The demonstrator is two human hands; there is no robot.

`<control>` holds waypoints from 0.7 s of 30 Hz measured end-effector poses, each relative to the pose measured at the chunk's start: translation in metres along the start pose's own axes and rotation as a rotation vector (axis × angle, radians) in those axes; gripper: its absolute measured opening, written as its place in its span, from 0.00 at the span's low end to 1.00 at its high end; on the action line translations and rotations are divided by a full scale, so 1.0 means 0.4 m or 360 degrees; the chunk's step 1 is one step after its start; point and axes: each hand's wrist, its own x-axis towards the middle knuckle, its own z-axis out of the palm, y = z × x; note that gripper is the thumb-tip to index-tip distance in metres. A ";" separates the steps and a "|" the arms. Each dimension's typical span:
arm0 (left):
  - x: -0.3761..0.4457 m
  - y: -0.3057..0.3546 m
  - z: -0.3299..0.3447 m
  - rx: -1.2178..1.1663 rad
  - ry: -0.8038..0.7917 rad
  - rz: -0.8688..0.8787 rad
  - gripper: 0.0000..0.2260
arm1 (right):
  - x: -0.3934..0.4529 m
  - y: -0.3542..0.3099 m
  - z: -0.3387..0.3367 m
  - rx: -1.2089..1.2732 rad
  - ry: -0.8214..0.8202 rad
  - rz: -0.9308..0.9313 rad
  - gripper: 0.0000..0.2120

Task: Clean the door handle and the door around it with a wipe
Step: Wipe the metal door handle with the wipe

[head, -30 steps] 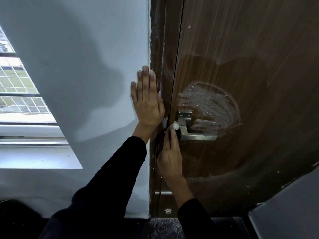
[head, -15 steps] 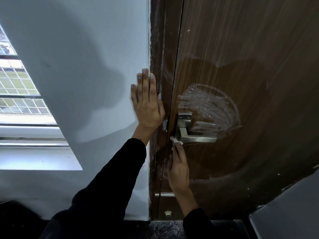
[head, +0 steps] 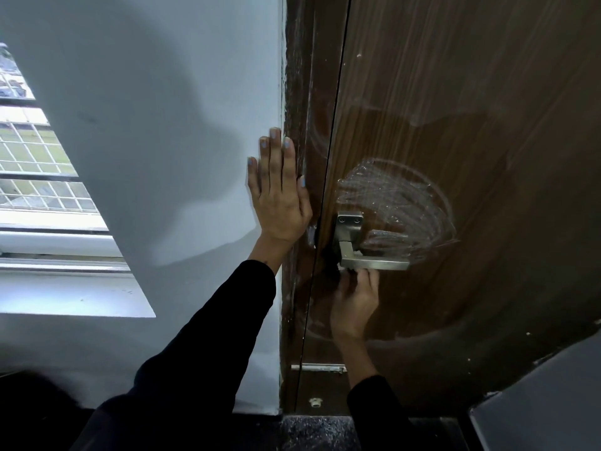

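Brown door beside white wall, left hand flat, fingers straight on the wall edge, right hand pinching white wipe against underside of metal handle, smears above.

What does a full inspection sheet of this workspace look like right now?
Surface: brown door shows whitish wipe streaks above the handle.
Job's things: metal door handle; wipe barely visible under it.
Clutter: nothing seen.
Grips: left hand flat on the wall by the door frame; right hand pinches the wipe beneath the handle.
Cables: nothing seen.
Surroundings: window at left, dark floor.
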 end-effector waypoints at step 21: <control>0.026 0.036 -0.045 -0.0055 -0.0014 -0.0065 0.23 | 0.105 -0.201 -0.119 -0.0635 -0.0713 -0.0347 0.15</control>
